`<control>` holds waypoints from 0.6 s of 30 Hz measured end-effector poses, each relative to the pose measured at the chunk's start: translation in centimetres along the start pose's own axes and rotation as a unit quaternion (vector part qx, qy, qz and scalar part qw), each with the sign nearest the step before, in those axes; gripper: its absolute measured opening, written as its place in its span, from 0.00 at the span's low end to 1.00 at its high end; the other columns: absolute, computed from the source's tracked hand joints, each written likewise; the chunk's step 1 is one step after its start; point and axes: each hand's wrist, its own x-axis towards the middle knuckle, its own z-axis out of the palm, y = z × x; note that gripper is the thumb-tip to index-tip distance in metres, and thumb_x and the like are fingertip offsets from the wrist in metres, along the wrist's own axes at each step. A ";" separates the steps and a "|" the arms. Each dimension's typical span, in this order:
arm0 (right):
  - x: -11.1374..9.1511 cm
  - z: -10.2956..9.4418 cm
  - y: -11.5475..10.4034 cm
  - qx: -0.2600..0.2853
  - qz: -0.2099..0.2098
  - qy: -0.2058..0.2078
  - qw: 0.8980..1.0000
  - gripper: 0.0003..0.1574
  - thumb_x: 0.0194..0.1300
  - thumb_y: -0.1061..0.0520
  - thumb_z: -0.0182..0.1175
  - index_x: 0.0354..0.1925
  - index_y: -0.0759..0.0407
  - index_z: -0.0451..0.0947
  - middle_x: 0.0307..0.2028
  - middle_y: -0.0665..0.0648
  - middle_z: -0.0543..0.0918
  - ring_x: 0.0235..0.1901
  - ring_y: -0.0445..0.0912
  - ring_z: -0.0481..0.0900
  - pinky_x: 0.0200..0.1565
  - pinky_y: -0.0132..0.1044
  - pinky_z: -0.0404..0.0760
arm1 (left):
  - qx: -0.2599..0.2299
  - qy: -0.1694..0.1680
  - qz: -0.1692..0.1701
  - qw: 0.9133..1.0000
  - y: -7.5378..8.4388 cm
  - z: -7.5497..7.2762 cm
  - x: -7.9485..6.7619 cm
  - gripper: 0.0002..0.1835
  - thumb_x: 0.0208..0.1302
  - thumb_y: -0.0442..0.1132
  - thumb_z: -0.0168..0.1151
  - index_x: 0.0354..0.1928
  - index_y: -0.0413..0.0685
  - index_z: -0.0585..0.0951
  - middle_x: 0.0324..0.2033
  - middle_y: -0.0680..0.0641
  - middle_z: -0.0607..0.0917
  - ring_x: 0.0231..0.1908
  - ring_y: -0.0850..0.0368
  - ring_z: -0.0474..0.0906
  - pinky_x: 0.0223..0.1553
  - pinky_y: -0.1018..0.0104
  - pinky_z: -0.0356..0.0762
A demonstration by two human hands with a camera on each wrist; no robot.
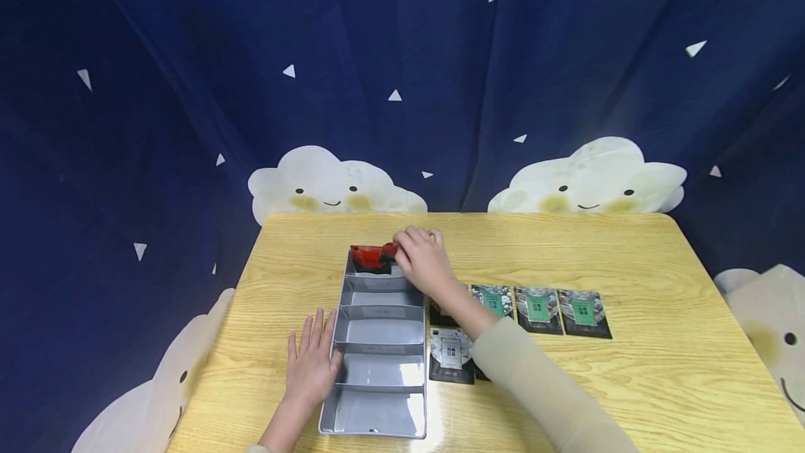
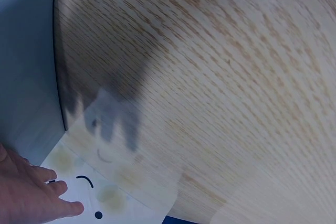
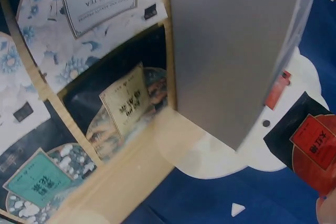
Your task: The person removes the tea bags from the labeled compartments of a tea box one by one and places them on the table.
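Observation:
My right hand (image 1: 424, 257) pinches a red and black tea sachet (image 3: 314, 145) by its edge, over the far end of the grey divided tray (image 1: 380, 433). Beside it, another red sachet (image 1: 367, 257) stands in the tray's farthest compartment. My left hand (image 1: 311, 362) lies with fingers spread straight along the tray's left side, its thumb touching the rim. In the left wrist view, the fingers (image 2: 52, 187) show beside the tray wall (image 2: 26, 66).
Right of the tray, flat sachets lie in rows: a white tea sachet (image 1: 451, 355), a beige-labelled one (image 3: 126, 103) and several green-labelled ones, such as the rightmost sachet (image 1: 585, 313). My right forearm covers part of them. A dark blue curtain (image 1: 440, 40) hangs behind the wooden table (image 1: 660, 369).

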 end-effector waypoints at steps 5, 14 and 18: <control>-0.9 -2.0 0.4 0.021 0.010 0.020 1.000 0.10 0.61 0.57 0.49 0.37 0.53 0.76 0.35 0.52 0.78 0.38 0.48 0.74 0.49 0.49 0.64 | 0.001 0.000 0.000 1.000 0.1 0.0 0.0 0.34 0.61 0.41 0.47 0.70 0.46 0.53 0.69 0.38 0.53 0.68 0.39 0.45 0.64 0.39 0.38; -3.4 -4.2 2.5 0.037 0.042 0.074 0.996 0.11 0.58 0.58 0.47 0.33 0.55 0.77 0.31 0.53 0.77 0.34 0.50 0.73 0.46 0.51 0.63 | -0.006 0.004 -0.002 1.000 0.0 0.0 -0.1 0.34 0.61 0.41 0.47 0.70 0.46 0.54 0.69 0.38 0.52 0.68 0.39 0.44 0.64 0.39 0.37; -4.8 -5.0 3.7 0.036 0.062 0.079 0.994 0.11 0.57 0.59 0.47 0.32 0.55 0.77 0.30 0.53 0.77 0.33 0.50 0.73 0.46 0.51 0.62 | -0.007 0.011 0.003 1.000 0.1 0.0 -0.1 0.34 0.60 0.40 0.49 0.69 0.45 0.55 0.68 0.38 0.54 0.67 0.39 0.46 0.63 0.39 0.38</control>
